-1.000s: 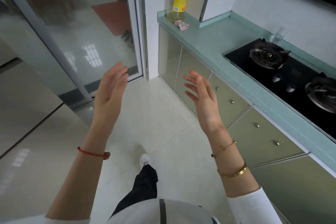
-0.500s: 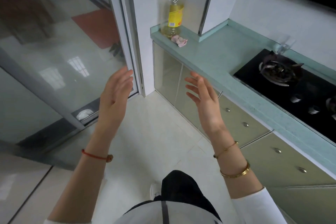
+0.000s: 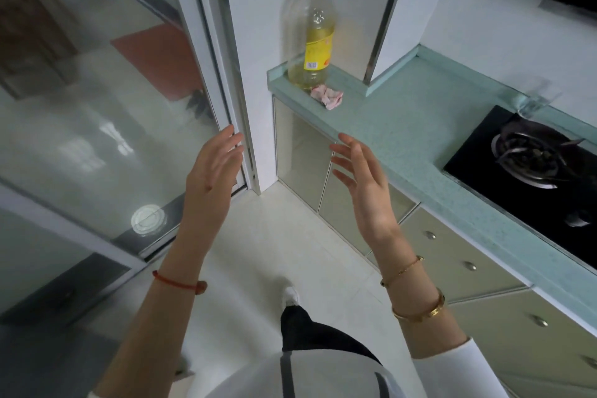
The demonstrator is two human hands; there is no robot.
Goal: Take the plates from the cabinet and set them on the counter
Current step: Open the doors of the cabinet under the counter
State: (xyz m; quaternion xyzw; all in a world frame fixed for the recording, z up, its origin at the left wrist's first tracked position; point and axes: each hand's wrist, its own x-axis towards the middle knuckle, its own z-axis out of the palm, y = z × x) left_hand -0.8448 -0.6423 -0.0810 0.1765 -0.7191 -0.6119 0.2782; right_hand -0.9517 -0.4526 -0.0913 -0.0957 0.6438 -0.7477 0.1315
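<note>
Both the left hand [image 3: 211,171] and the right hand [image 3: 365,186] are raised with straight fingers [image 3: 344,147], holding nothing, near the green tabletop [image 3: 403,126] with an oil bottle [image 3: 311,39].

Both hands [image 3: 213,171] [image 3: 365,184] raised, fingers straight

Thin red cord bracelet with bead [image 3: 176,283] at wrist of left hand [image 3: 210,178] | fine gold chain bracelet [image 3: 402,270] and broad gold bangle [image 3: 420,312] behind right hand [image 3: 365,194] | white long sleeves [image 3: 462,371] | black trouser leg [image 3: 310,333] | white shoe [image 3: 290,296]

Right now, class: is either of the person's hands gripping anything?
No: the left hand and the right hand are both raised with fingers straight and empty.
</note>
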